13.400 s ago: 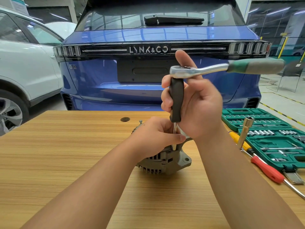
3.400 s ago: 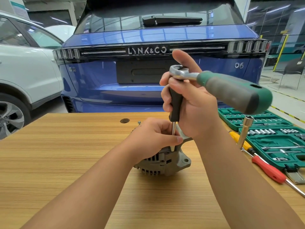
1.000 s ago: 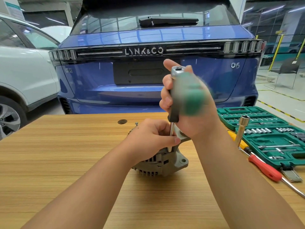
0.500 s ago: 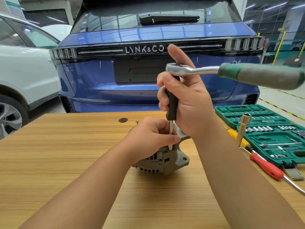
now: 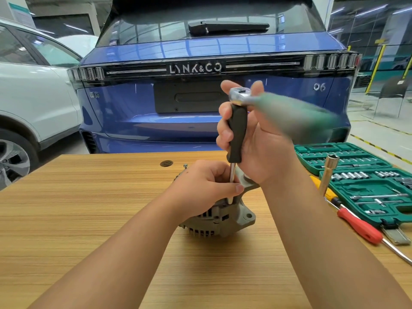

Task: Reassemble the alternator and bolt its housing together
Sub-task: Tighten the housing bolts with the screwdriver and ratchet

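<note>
A blue car fills the far view, with a white car at 9 o'clock. The wooden surface spreads beneath it, and a green socket case lies open at 3 o'clock, with a red-handled screwdriver just beside its near edge.

The alternator sits at the centre of the surface, cooling slots facing the camera. The left hand rests on top of it, its fingers curled round the thin steel shaft to steady it. Directly above, at 12 o'clock, the right hand wraps its fingers round the black driver handle. A ratchet sits on that handle's top, its green grip blurred with motion toward 2 o'clock.

This looks like a housing bolt being run down. The next move probably calls for keeping the shaft plumb over the bolt while swinging the ratchet, then shifting to another bolt; how many are seated cannot be told.
</note>
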{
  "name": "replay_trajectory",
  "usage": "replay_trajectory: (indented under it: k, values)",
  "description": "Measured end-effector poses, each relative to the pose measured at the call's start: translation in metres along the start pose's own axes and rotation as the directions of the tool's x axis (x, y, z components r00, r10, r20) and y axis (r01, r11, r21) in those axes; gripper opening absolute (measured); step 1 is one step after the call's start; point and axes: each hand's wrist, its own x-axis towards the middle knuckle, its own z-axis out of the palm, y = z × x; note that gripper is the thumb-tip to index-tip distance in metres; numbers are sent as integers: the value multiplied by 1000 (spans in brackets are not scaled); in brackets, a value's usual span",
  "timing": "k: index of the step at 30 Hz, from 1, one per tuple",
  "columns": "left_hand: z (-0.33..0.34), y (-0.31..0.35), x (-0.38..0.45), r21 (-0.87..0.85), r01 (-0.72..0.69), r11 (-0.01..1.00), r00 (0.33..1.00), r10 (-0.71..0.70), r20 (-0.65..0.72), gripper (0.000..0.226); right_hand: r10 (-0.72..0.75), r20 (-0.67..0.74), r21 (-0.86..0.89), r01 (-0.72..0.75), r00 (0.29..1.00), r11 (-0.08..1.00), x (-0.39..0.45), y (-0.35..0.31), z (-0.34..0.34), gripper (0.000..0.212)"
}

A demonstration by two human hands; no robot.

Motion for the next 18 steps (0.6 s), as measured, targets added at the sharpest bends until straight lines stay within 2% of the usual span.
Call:
replay_trajectory:
  k: [1,2,4,6,7,9,11,13,15,18]
  values:
    - [1,0,0,11,-6,1000,1000,6,0,9,-62,-123,-119,47,990,992,0,0,2,23]
    - [1,0,0,18,-9,1000,1000,9,4,9,-130,-209,-238,79,969,968,0,0,4,16]
    - [1,1,0,12,-12,1000,1000,12,19,10,-156,-257,-313,70,954,947,0,-1,3,16]
    - [-1,1,0,-5,-12,1000,1000,12,26,12,-26,-110,-172,7,994,985,-2,-5,1,15]
    - [-2,1,-1,-17,-13,1000,1000,13,28,14,23,-10,-77,-23,1000,997,-3,-7,1,23]
    - [-3,0,-2,-40,-14,999,999,16,31,16,-8,96,1,8,995,1000,-4,-6,1,35]
    - [-3,1,-2,-50,-6,999,1000,7,24,16,-153,43,-135,158,987,978,-4,1,6,38]
    - [-3,1,-2,-54,10,998,1000,-9,17,13,-281,14,-311,271,960,911,-3,7,9,39]
    - [-3,1,-2,-57,17,998,1000,-17,11,11,-305,15,-373,289,952,882,-4,10,9,41]
    - [-3,2,-3,-53,18,998,1000,-18,12,12,-280,9,-356,265,960,896,-4,10,8,44]
